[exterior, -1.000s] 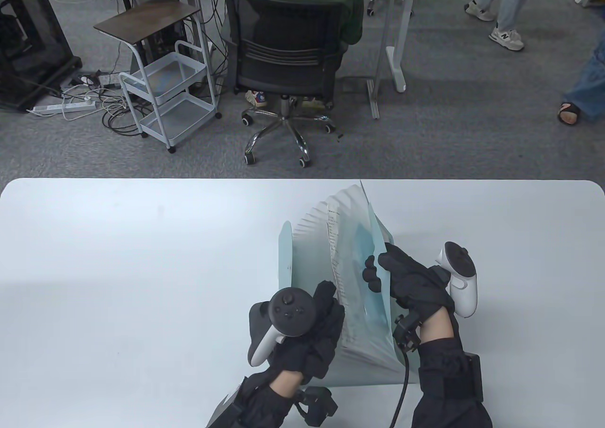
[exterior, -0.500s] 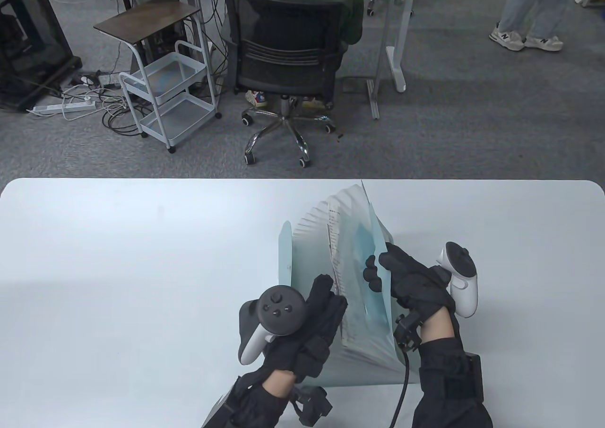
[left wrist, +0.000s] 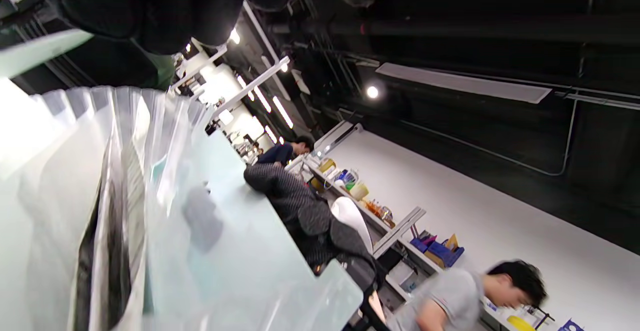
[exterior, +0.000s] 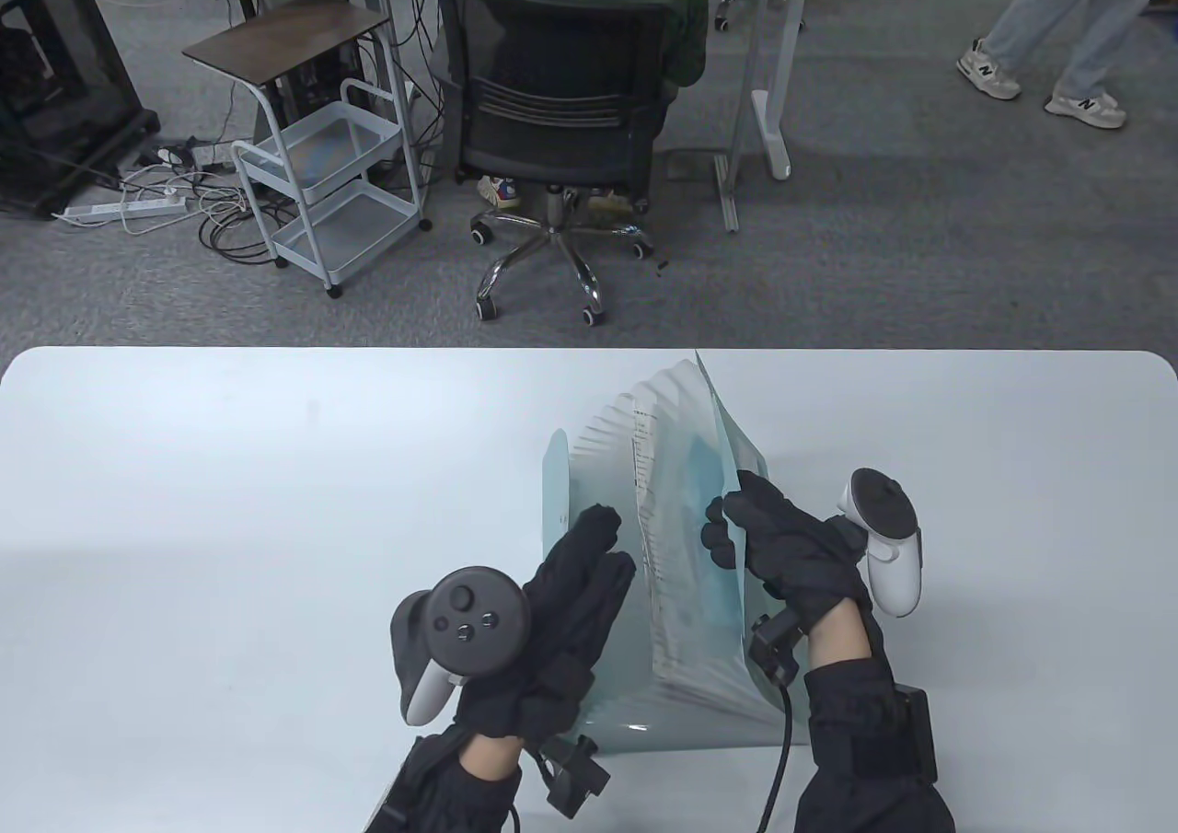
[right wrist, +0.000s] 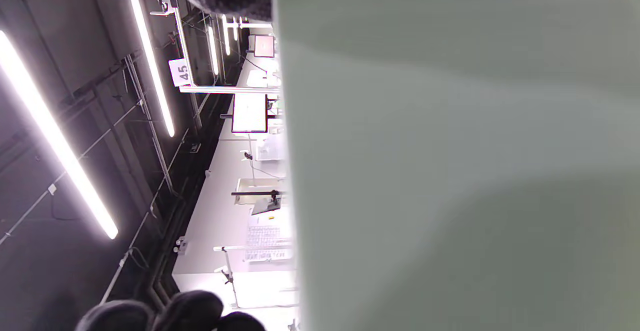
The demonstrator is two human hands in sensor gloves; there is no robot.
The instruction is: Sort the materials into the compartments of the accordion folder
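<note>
Fingers (exterior: 727, 525) pinching accordion folder (exterior: 681, 538) flap, printed sheet (exterior: 644, 492) unreadable

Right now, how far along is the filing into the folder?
Done, it seems: a printed sheet and something blue already stand in compartments of the folder. In hand: the right hand grips the folder's right-side cover, while the left hand lies flat-fingered against its left side, holding nothing. Left: no loose papers show on the table, so little may remain.
</note>
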